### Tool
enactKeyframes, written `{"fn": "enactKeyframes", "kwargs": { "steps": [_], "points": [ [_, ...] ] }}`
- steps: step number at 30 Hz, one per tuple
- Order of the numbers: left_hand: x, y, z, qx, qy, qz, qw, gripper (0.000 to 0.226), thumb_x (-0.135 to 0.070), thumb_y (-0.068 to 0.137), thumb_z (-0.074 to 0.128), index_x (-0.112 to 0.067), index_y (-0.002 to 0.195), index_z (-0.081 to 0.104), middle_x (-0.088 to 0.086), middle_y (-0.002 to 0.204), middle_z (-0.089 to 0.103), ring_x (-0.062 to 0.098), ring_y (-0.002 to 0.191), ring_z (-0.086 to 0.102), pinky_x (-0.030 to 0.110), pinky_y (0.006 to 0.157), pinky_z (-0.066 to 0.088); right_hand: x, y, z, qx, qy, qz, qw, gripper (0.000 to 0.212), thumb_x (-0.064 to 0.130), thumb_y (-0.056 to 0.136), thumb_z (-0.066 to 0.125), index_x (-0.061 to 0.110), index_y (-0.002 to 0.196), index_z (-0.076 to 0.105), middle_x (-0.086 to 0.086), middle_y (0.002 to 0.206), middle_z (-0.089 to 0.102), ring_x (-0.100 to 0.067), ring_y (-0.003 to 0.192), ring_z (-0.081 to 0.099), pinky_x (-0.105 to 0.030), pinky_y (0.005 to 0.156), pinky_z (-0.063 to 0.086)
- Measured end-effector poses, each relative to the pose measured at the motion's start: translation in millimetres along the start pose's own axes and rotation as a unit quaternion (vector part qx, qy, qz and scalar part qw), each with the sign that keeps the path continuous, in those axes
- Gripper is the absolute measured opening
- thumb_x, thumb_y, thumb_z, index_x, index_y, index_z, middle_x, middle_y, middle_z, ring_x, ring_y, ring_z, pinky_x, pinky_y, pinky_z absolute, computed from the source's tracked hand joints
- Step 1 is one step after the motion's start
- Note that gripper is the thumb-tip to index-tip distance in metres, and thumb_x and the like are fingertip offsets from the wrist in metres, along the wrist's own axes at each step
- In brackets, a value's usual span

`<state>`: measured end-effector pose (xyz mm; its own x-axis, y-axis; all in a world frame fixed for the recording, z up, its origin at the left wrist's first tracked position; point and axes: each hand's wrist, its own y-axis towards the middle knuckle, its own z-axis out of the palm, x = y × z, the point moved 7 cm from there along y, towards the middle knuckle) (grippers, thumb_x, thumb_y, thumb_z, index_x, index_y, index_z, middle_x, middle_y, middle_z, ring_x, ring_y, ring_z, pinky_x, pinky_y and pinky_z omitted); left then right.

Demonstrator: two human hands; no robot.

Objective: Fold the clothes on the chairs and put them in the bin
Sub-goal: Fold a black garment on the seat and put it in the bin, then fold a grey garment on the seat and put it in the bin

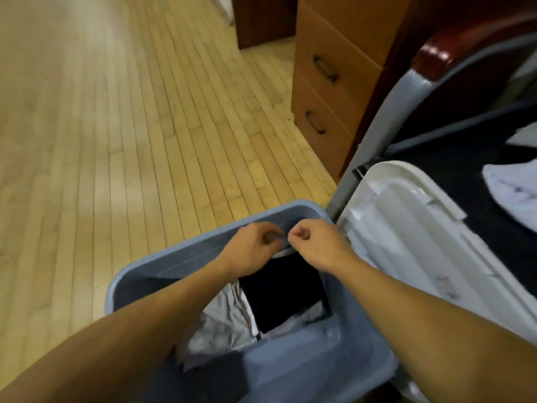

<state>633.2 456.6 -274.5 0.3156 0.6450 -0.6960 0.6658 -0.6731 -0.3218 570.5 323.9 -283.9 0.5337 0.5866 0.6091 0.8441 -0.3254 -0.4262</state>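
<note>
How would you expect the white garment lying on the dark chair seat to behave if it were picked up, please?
The white garment lies rumpled in soft folds on the chair seat, so it would probably droop limply. It looks like thin cloth, likely light. Nothing about it suggests rolling or breaking.

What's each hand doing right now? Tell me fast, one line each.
Left hand: fingers curled over the blue bin; whether it pinches cloth cannot be told.
Right hand: curled likewise; grip cannot be told.

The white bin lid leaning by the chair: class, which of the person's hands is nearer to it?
Right. The right hand hovers over the blue bin at its far rim, just beside the white lid; the left hand lies farther from it, on the right hand's other side.
</note>
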Motion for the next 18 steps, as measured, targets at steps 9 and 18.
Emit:
{"fn": "enactKeyframes", "kwargs": {
  "steps": [9, 18],
  "points": [
    [-201, -78, -51, -0.074, -0.011, 0.154, 0.985, 0.02, -0.007, 0.092, 0.056, -0.02, 0.086, 0.071, -0.005, 0.073, 0.069, -0.002, 0.051, 0.057, 0.023, 0.054, 0.046, 53, -148, -158, -0.143, 0.164, -0.056, 0.974, 0.016, 0.027, 0.089, 0.061, 0.017, 0.08, 0.071, -0.006, 0.081, 0.073, -0.027, 0.082, 0.071, -0.054, 0.076, 0.059],
    [-390, -77, 65, 0.021, 0.089, 0.276, 0.957, 0.012, -0.022, 0.091, 0.062, -0.022, 0.094, 0.074, -0.003, 0.078, 0.071, 0.013, 0.071, 0.067, 0.039, 0.072, 0.058, -83, -280, -280, -0.263, 0.176, 0.021, 0.948, 0.016, 0.03, 0.097, 0.058, 0.025, 0.086, 0.068, 0.0, 0.082, 0.072, -0.022, 0.082, 0.071, -0.05, 0.079, 0.06]
  ]
}}
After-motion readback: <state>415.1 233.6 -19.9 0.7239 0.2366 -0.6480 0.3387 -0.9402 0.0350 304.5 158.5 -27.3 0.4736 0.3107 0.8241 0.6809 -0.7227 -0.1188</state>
